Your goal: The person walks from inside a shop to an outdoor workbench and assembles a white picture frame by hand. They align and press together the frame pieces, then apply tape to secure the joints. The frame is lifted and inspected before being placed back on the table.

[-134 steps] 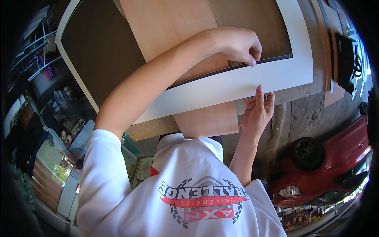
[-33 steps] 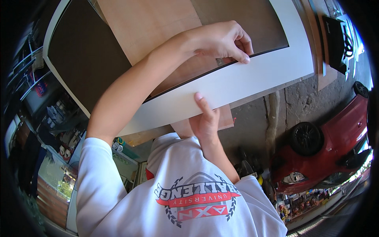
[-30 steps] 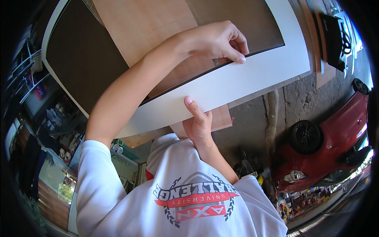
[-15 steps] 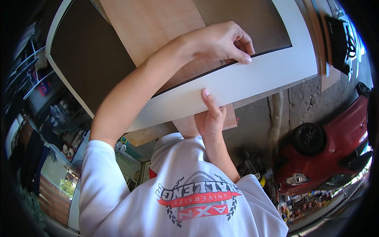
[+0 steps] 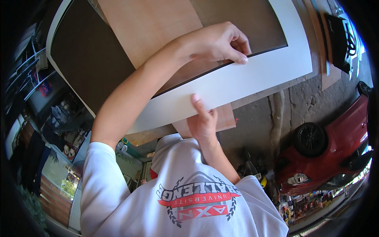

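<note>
A large white frame [image 5: 233, 81] with a thin dark inner edge spans the upper part of the view, tilted up toward the right. At that inner edge is my left hand [image 5: 223, 43], its thumb tip on the rim and its fingers curled at the opening; some fingertips are hidden. Lower down, my right hand [image 5: 204, 122] clasps the frame's near rail, thumb resting on the white face and the other fingers underneath, out of sight. Dark brown sheeting [image 5: 89, 51] and a pale plywood board [image 5: 146, 27] show within the opening.
Below the rail, a smaller plywood piece [image 5: 225, 118] sticks out. A rough concrete floor [image 5: 256, 122] lies to the right, with a red car [image 5: 339, 138] beyond it. Shelves with assorted items [image 5: 59, 114] line the left side.
My right hand has slid left along the near rail. The frame has shifted slightly left, and my left hand has moved a little left with it.
</note>
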`<state>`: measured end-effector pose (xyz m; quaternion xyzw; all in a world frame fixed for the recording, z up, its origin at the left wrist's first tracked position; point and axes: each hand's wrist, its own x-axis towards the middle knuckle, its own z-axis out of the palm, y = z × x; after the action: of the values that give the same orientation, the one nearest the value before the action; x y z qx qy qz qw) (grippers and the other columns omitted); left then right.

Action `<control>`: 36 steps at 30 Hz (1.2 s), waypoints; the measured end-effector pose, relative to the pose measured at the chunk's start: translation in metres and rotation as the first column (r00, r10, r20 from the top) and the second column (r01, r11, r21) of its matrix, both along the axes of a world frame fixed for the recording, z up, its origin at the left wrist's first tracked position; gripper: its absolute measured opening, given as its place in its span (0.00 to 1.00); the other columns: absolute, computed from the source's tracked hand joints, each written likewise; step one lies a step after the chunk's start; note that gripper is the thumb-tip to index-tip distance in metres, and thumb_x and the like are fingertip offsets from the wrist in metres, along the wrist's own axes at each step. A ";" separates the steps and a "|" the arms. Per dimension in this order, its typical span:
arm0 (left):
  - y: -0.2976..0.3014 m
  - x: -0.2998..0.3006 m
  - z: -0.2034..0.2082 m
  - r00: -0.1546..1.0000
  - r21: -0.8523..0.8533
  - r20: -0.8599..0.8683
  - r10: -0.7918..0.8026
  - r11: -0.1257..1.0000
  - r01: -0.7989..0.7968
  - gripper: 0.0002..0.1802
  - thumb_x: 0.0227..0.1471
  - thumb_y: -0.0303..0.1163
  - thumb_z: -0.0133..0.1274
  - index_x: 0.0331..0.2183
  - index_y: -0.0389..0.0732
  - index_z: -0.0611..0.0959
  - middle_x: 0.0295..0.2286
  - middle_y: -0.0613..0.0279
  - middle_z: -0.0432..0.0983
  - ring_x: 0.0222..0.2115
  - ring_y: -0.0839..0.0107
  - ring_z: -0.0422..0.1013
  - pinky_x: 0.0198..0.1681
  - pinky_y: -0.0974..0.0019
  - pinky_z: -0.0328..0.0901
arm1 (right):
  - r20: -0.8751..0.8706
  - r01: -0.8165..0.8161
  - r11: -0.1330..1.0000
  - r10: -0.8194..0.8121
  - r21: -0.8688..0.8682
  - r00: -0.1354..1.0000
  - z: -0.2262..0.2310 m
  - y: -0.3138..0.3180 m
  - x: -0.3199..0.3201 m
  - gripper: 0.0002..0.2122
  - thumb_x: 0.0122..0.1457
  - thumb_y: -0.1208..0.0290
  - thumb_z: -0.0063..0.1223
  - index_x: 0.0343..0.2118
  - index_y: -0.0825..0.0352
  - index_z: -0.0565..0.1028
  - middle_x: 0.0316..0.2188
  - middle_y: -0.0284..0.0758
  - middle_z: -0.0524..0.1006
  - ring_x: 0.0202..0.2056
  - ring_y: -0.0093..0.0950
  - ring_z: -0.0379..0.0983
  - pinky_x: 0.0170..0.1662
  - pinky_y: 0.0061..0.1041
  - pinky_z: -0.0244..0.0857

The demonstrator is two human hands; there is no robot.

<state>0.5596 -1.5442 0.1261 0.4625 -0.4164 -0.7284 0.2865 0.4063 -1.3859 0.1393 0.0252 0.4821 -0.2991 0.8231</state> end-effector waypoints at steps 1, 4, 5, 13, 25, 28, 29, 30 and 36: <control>0.001 0.000 0.000 1.000 -0.011 0.006 0.011 1.000 -0.011 0.11 0.50 0.30 0.64 0.33 0.32 0.84 0.26 0.65 0.79 0.29 0.78 0.72 0.35 0.74 0.67 | -0.025 -0.030 0.999 0.029 -0.042 0.999 0.000 0.003 0.001 0.17 0.61 0.73 0.59 0.52 0.64 0.70 0.47 0.30 0.75 0.50 0.26 0.70 0.54 0.33 0.63; 0.004 0.001 -0.002 1.000 0.070 0.011 -0.005 0.998 0.004 0.11 0.49 0.29 0.63 0.33 0.32 0.84 0.27 0.65 0.79 0.30 0.78 0.72 0.36 0.73 0.67 | -0.043 -0.120 0.985 0.116 -0.121 0.992 -0.001 -0.004 -0.006 0.19 0.61 0.72 0.59 0.55 0.63 0.68 0.49 0.29 0.74 0.53 0.24 0.68 0.56 0.32 0.61; 0.003 0.002 -0.003 1.000 0.102 -0.002 -0.014 0.995 0.015 0.11 0.49 0.29 0.63 0.33 0.32 0.84 0.27 0.65 0.79 0.30 0.78 0.72 0.36 0.73 0.67 | -0.114 -0.120 0.981 0.104 -0.150 0.988 -0.005 -0.018 -0.014 0.19 0.62 0.70 0.57 0.55 0.64 0.68 0.50 0.31 0.74 0.52 0.25 0.69 0.57 0.33 0.62; 0.010 -0.007 -0.013 0.987 0.082 0.123 -0.103 0.992 0.094 0.11 0.47 0.30 0.64 0.33 0.33 0.85 0.28 0.62 0.80 0.31 0.75 0.73 0.39 0.70 0.67 | -0.265 0.152 0.920 -0.258 -0.362 0.929 -0.018 -0.147 -0.081 0.13 0.63 0.70 0.56 0.48 0.70 0.72 0.42 0.35 0.78 0.44 0.27 0.76 0.49 0.30 0.70; -0.010 -0.029 -0.017 0.994 0.057 0.103 -0.019 0.998 0.013 0.11 0.49 0.31 0.64 0.32 0.33 0.83 0.26 0.63 0.79 0.29 0.76 0.73 0.37 0.71 0.66 | -0.284 0.188 0.901 -0.312 -0.390 0.907 -0.027 -0.165 -0.080 0.12 0.59 0.75 0.61 0.45 0.71 0.73 0.39 0.34 0.78 0.40 0.25 0.76 0.44 0.26 0.71; -0.023 -0.048 -0.019 0.991 0.040 0.122 0.047 0.998 -0.052 0.12 0.49 0.31 0.65 0.32 0.33 0.83 0.26 0.62 0.79 0.28 0.76 0.72 0.36 0.71 0.66 | -0.309 0.183 0.899 -0.319 -0.398 0.896 -0.024 -0.166 -0.077 0.13 0.60 0.75 0.61 0.45 0.72 0.73 0.40 0.35 0.77 0.41 0.25 0.76 0.45 0.25 0.71; -0.025 -0.048 -0.018 0.990 0.051 0.130 0.044 0.997 -0.051 0.12 0.49 0.31 0.65 0.32 0.33 0.83 0.25 0.62 0.79 0.28 0.76 0.72 0.35 0.71 0.66 | -0.324 0.182 0.898 -0.324 -0.399 0.889 -0.023 -0.165 -0.076 0.13 0.60 0.75 0.61 0.46 0.72 0.73 0.40 0.35 0.77 0.42 0.24 0.76 0.45 0.25 0.70; -0.027 -0.049 -0.018 0.991 0.051 0.130 0.043 0.997 -0.050 0.11 0.48 0.31 0.65 0.31 0.33 0.83 0.25 0.62 0.79 0.28 0.76 0.72 0.35 0.71 0.66 | -0.324 0.183 0.904 -0.319 -0.387 0.891 -0.021 -0.165 -0.076 0.14 0.60 0.75 0.61 0.46 0.72 0.73 0.41 0.35 0.77 0.42 0.24 0.75 0.46 0.25 0.70; -0.032 -0.046 -0.012 0.991 0.058 0.125 0.046 0.997 -0.053 0.11 0.48 0.31 0.65 0.30 0.33 0.83 0.24 0.62 0.79 0.27 0.77 0.72 0.33 0.71 0.66 | -0.324 0.127 0.943 -0.229 -0.307 0.918 -0.012 -0.157 -0.077 0.15 0.60 0.73 0.61 0.47 0.72 0.72 0.42 0.35 0.77 0.45 0.25 0.75 0.49 0.27 0.68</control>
<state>0.5132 -1.5767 0.1141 0.5253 -0.3993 -0.7035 0.2639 0.3295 -1.5432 0.1269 -0.1018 0.5712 -0.4381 0.6866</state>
